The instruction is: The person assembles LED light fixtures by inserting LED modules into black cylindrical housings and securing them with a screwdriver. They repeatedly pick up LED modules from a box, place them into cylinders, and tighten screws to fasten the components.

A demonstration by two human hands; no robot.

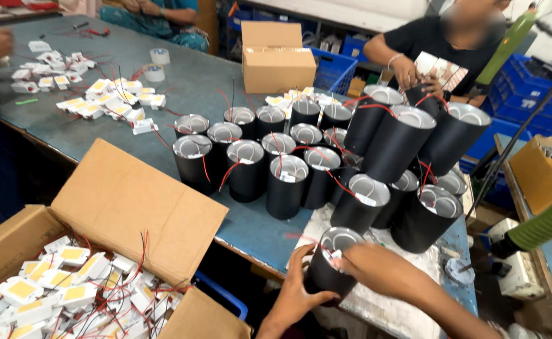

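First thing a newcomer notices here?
The cluster of black cylinders with red wires, crowding mid-table. At bottom, the left hand grips one black cylinder while the right hand works at its open top. Bottom left, a cardboard box holds white-and-yellow modules.

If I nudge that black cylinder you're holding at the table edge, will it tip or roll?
The black cylinder is taller than wide, so a sideways push could tip it, and on its round side it would probably roll. It likely feels rigid: the left hand wraps its wall without denting it. The right hand is at its rim; the thin red wire could snag.
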